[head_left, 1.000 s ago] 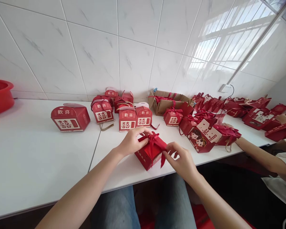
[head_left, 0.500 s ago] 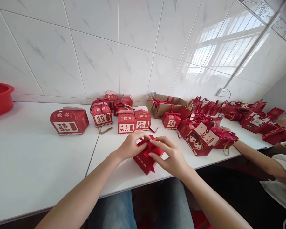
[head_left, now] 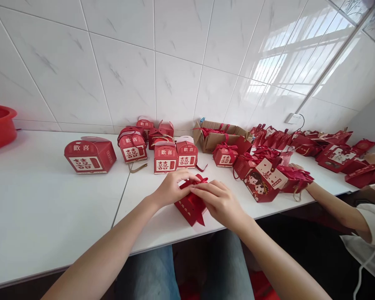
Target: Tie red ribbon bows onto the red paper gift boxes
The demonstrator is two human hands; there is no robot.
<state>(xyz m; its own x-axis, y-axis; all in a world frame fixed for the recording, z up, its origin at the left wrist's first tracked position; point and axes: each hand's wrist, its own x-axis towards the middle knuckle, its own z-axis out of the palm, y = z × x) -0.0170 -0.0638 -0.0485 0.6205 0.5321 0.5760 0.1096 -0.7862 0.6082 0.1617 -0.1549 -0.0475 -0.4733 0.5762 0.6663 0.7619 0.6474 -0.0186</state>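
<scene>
A small red gift box (head_left: 185,211) with gold lettering sits near the table's front edge, turned at an angle. Red ribbon (head_left: 200,217) lies over its top, and one tail hangs down the near side. My left hand (head_left: 174,188) reaches in from the left, its fingers closed on the ribbon at the top of the box. From the right, my right hand (head_left: 220,203) pinches the ribbon close beside the left fingertips. The fingers cover most of the knot, so its shape is hidden.
Several red boxes (head_left: 165,160) with white labels stand behind my hands. At left are a larger box (head_left: 92,156) and a red basin (head_left: 1,128). A cardboard carton (head_left: 211,143) holds red ribbon. Boxes crowd the right side, where another person's arm (head_left: 334,204) rests.
My right hand has moved slightly left, and its spread fingers have come together on the ribbon. The left hand stays at the top of the box. The view has shifted slightly.
</scene>
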